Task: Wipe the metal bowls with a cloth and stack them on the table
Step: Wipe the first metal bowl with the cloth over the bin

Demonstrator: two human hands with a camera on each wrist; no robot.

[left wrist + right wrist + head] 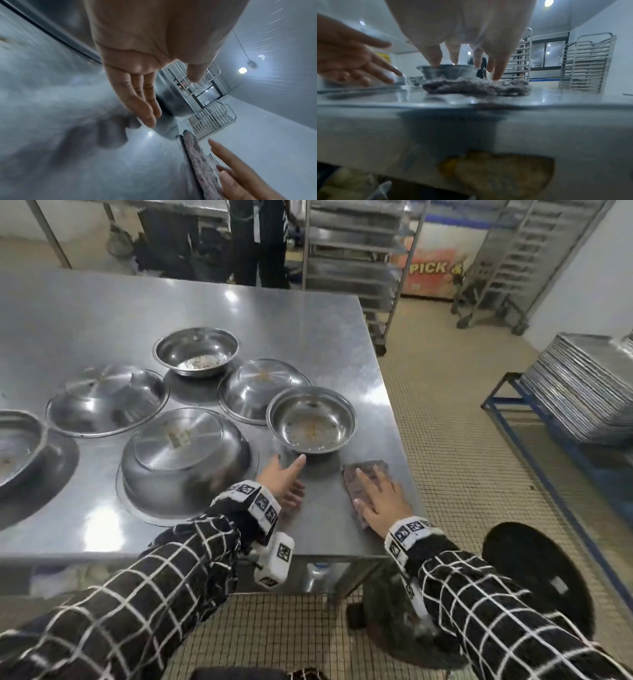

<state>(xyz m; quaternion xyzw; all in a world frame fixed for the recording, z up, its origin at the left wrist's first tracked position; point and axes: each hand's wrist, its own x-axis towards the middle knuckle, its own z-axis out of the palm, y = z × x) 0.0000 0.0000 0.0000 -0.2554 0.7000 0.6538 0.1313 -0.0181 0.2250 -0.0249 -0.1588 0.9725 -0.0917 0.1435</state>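
Several metal bowls stand on the steel table [308,313]. The nearest upright bowl [311,420] holds crumbs and sits near the right front corner. A large upturned bowl [186,455] lies to its left. My left hand [286,479] hovers open just in front of the upright bowl, fingers straight, holding nothing. A grey-purple cloth [364,477] lies flat near the table's right edge, and my right hand [380,498] rests on it with spread fingers. In the right wrist view the cloth [476,86] lies before the bowl [448,71]. The left wrist view shows the cloth [200,162] edge-on.
Two more upturned bowls [106,400] [262,388], an upright bowl with residue [196,350] and another at the left edge [15,446] stand around. Tray racks [359,251] stand behind, a tray stack [582,392] at right, a black stool [534,577] below.
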